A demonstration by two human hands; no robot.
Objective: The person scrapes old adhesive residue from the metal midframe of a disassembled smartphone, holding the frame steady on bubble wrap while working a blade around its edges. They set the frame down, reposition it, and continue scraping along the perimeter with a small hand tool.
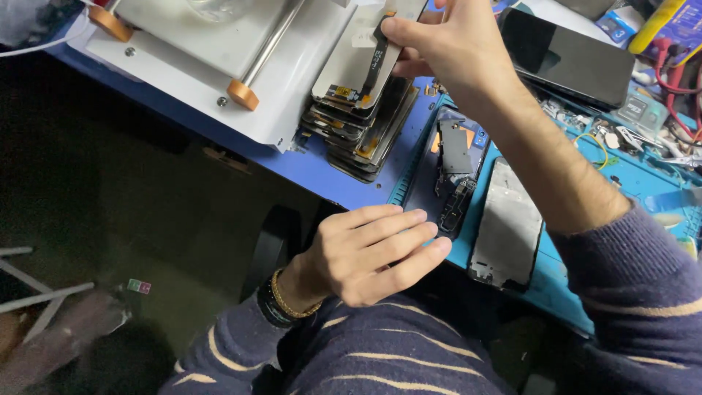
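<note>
My right hand (439, 44) reaches across the bench and pinches the top phone screen panel (358, 62) of a slanted stack of screen panels (362, 128), its fingers on the panel's black flex cable. My left hand (373, 252) rests flat at the near edge of the blue work mat (643, 183), fingers together and holding nothing. Just beyond it lie an opened phone body with exposed boards (455, 164) and a bare phone frame (508, 227).
A white metal machine with orange knobs (219, 51) stands at the back left beside the stack. A dark phone (567, 58) lies at the back right, among small parts, wires and memory cards (643, 124). The floor below left is dark.
</note>
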